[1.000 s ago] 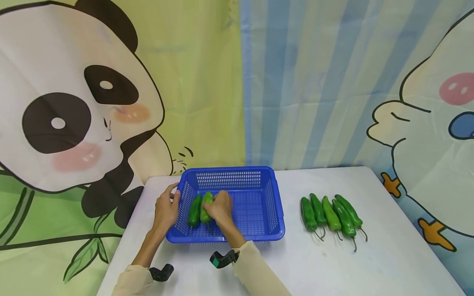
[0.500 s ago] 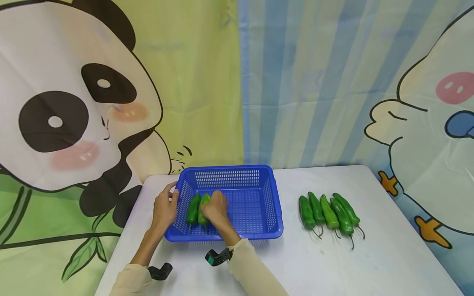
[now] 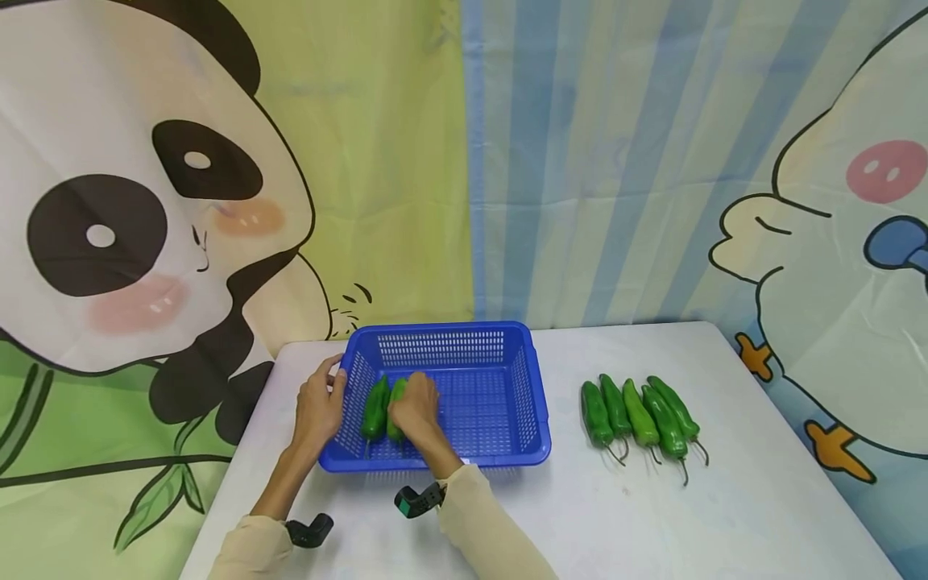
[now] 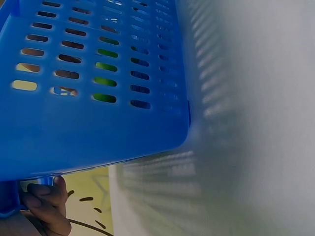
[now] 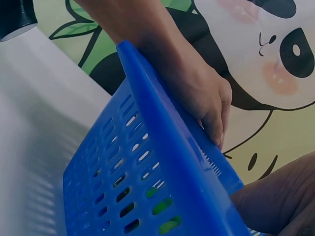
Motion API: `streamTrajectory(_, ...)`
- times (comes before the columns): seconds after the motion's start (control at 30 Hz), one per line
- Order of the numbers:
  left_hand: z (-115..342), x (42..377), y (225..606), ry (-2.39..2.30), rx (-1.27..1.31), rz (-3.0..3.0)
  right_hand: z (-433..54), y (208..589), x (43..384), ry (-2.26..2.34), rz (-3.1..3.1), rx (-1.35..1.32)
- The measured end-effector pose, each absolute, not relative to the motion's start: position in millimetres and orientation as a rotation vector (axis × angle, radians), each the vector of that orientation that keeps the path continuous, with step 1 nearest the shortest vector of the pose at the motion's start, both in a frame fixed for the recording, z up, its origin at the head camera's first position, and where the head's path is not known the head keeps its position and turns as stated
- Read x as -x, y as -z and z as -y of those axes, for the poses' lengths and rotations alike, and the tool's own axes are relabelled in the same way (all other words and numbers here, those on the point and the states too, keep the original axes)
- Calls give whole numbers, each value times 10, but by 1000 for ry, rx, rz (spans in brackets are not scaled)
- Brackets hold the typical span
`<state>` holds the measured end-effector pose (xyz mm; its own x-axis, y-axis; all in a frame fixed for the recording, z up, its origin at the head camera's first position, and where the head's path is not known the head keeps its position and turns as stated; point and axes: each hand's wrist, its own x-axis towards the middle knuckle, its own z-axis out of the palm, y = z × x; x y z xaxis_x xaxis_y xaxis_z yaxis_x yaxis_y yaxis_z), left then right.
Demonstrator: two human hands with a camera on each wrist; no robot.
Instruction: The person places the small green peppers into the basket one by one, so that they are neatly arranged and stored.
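A blue plastic basket (image 3: 478,463) with slotted walls stands on the white table. My left hand (image 3: 319,405) grips its left rim; in the left wrist view, curled fingers (image 4: 49,204) show at the rim's edge. Inside the basket, at the left, a dark green pepper (image 3: 375,409) lies lengthwise, its stem toward me. Beside it is a lighter green pepper (image 3: 395,411), which my right hand (image 3: 416,404) holds from above and partly covers. The right hand's fingertips are hidden behind the hand itself. Through the basket slots, bits of green show in both wrist views.
Several green peppers (image 3: 641,419) lie in a row on the table (image 3: 580,524) to the right of the basket, stems toward me. Behind the table hangs a cartoon-printed curtain (image 3: 391,177). Dark wrist-worn cameras (image 3: 419,501) stick out from both wrists.
My right hand has shifted slightly left over the lighter pepper and covers more of it. The left hand stays on the rim. The whole head view has drifted a little.
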<state>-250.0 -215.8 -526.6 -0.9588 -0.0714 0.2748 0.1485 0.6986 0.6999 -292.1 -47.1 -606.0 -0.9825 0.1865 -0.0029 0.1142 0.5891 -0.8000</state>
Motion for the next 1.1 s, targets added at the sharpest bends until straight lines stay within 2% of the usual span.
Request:
streamTrajectory(0.5,2166,2506,5266,1110,58,2632,489,6141,2998,-1245,2794,219)
streamTrajectory(0.53,2164,2504,5271,1114,58,2631,465,6000,2909,-1260,2795,213)
streamTrajectory(0.73,2144,2495,5283,1110,46,2639,454,5942,2844,-1302,2777,233)
streamTrajectory(0.77,2143,2491,5283,1108,41,2641,474,6077,2921,-1295,2779,238)
streamTrajectory(0.8,2142,2486,5282,1107,36,2643,486,5954,2841,-1268,2784,240)
streamTrajectory(1.1,2162,2475,5269,1107,29,2662,400,5616,2604,-1263,2757,217)
